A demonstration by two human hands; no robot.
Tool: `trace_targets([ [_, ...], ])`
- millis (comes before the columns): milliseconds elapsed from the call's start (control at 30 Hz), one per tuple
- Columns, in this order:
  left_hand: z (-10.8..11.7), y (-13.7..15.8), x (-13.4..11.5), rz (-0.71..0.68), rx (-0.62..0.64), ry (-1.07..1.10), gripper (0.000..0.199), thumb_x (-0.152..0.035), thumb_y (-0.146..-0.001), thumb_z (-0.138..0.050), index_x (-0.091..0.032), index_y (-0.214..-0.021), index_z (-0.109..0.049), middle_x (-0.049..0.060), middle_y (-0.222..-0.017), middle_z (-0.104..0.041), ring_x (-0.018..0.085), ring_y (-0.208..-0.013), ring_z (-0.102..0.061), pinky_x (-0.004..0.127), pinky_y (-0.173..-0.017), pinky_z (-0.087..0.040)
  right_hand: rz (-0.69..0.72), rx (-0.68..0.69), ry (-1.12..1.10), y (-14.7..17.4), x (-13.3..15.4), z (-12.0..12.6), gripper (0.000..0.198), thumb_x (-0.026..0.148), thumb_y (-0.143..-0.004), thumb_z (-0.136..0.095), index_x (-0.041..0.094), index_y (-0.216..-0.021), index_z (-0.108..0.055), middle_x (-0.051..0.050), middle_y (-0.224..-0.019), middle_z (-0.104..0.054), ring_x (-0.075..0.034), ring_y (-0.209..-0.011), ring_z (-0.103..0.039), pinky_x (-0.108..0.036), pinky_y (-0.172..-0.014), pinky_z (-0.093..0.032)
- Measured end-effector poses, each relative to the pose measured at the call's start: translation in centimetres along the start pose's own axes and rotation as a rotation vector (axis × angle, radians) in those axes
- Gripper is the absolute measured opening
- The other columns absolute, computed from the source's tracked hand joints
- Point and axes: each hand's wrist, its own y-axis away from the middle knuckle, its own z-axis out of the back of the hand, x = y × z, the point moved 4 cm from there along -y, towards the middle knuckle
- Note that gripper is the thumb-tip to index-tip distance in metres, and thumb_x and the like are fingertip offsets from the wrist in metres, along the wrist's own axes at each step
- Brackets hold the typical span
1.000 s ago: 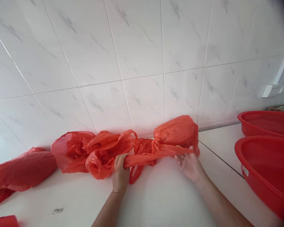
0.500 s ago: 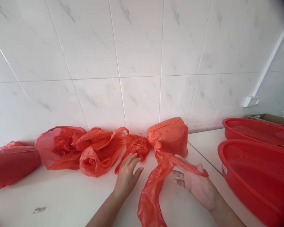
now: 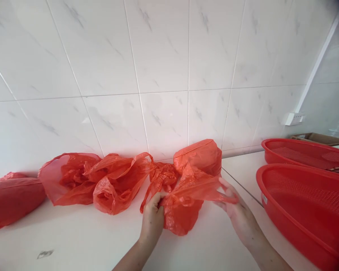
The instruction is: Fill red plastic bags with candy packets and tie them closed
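Your left hand (image 3: 153,218) is curled shut, fingers pinching a gathered fold of the red plastic bag (image 3: 183,199) at its left end. Your right hand (image 3: 237,212) has its fingers extended and pressed onto the bag's other end, the thin film draped over the fingertips; whether the thumb is clamping it from below you cannot tell from here. Between your two hands the bag is stretched roughly from 9 o'clock to 3 o'clock, with its loose belly sagging down toward 6 o'clock until it meets the white counter (image 3: 79,241).

Just past the bag at 12 o'clock sits a stuffed red bag (image 3: 199,154), rounded and pushed against the tiled wall (image 3: 158,56); the held film overlaps its lower edge. At 11 o'clock from your left hand lies a small crumpled wad of red film (image 3: 162,175). Further toward 10 o'clock is a heap of loose red bags (image 3: 96,180), open and wrinkled, lying along the foot of the wall. At the far 9 o'clock edge of the view another filled red bag (image 3: 12,199) lies on its side, apart from the heap.

Out at 3 o'clock from your right hand, near it but not touching, stands a red mesh basket (image 3: 299,218). Behind it toward 2 o'clock is a second red basket (image 3: 307,154), and beyond that the edge of a cardboard box (image 3: 319,138).
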Motion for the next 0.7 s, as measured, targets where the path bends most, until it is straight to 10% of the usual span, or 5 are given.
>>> trace_targets([
  [300,0.3,-0.4,0.5,0.16,-0.048,0.245,0.009,-0.016,-0.07,-0.05,-0.02,-0.076,-0.055,-0.004,-0.07,-0.059,0.011,-0.059,-0.053,0.019,-0.054,-0.04,-0.041,-0.272,0.339,-0.3,1.1,2.2,0.056,0.064,-0.084,-0.042,0.04,-0.135,-0.036,0.0,-0.141,-0.043,-0.022,-0.098,-0.061,-0.041,-0.092,-0.045],
  [433,-0.4,-0.2,0.9,0.249,0.03,0.362,0.014,-0.032,-0.077,-0.058,-0.019,-0.079,-0.052,-0.001,-0.07,-0.062,0.011,-0.056,-0.054,0.021,-0.053,-0.041,-0.044,-0.374,0.337,-0.4,-0.1,2.0,0.056,0.058,-0.076,-0.058,0.024,-0.118,-0.045,-0.002,-0.09,-0.063,-0.013,-0.06,-0.054,-0.026,-0.054,-0.044],
  [567,-0.9,0.0,0.8,0.275,0.126,0.443,0.023,-0.037,-0.077,-0.062,-0.019,-0.083,-0.05,0.0,-0.073,-0.063,0.012,-0.059,-0.058,0.022,-0.055,-0.043,-0.103,-0.098,0.368,0.4,-1.8,-1.3,0.031,0.051,-0.08,-0.055,0.021,-0.074,-0.051,0.004,-0.054,-0.049,-0.013,-0.051,-0.047,-0.024,-0.048,-0.038],
  [700,-1.7,0.7,0.3,0.265,0.266,0.436,0.028,-0.039,-0.077,-0.065,-0.019,-0.078,-0.046,-0.001,-0.071,-0.061,0.012,-0.061,-0.058,0.023,-0.058,-0.044,0.247,0.027,0.61,2.0,-2.0,-3.9,0.02,0.039,-0.086,-0.051,0.023,-0.091,-0.061,-0.006,-0.091,-0.064,-0.023,-0.085,-0.059,-0.034,-0.074,-0.048],
])
